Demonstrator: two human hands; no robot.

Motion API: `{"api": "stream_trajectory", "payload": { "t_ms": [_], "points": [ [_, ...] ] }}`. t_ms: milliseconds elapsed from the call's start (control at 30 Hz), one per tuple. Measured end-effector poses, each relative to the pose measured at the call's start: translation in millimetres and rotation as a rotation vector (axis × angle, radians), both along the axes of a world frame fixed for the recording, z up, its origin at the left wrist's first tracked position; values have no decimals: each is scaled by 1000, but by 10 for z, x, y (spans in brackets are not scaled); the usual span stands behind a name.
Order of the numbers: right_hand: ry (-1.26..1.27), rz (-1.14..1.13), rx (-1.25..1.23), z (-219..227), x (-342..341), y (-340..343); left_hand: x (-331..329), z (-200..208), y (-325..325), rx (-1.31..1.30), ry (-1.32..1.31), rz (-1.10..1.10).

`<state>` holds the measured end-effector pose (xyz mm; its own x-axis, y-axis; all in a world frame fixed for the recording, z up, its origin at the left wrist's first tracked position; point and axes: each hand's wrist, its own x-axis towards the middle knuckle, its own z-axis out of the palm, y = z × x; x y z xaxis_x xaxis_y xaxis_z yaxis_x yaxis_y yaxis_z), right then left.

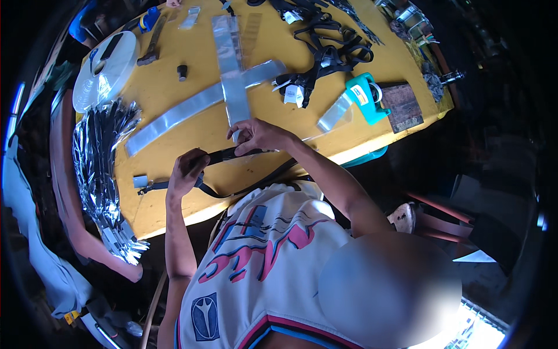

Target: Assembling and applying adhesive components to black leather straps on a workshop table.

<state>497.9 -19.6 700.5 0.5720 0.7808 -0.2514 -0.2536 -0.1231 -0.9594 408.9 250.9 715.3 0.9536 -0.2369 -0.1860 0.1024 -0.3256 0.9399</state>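
Observation:
A black strap (222,155) is stretched between my two hands at the near edge of the yellow table (168,198). My left hand (189,170) is closed around its left part, thumb on top. My right hand (260,137) pinches it farther right with bent fingers. Past my left hand, the strap's end lies on the table beside a small pale tag (140,181). Its slack loops down by the table's edge near my body. Just beyond my right hand lie clear plastic sleeves (235,87), two of them crossed.
A white coil roll (87,87), a hammer (150,53) and a small black cylinder (182,72) lie at the far left. Wrapped black strips (96,151) hang over the left edge. Tangled black straps (325,55), a teal tape dispenser (365,99) and a dark block (404,107) are right.

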Motion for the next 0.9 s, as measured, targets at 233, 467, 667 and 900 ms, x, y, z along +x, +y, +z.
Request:
{"api": "stream_trajectory", "payload": {
  "t_ms": [233, 467, 667, 900],
  "points": [
    [32, -13, 97, 267, -80, 250, -74, 347, 57, -33, -104, 32],
    [-2, -39, 202, 855, -34, 543, -41, 760, 222, 56, -272, 22],
    [-144, -37, 80, 629, -27, 602, -140, 806, 65, -45, -119, 142],
    [-191, 69, 33, 413, 164, 475, -20, 602, 120, 64, -71, 9]
  ]
}}
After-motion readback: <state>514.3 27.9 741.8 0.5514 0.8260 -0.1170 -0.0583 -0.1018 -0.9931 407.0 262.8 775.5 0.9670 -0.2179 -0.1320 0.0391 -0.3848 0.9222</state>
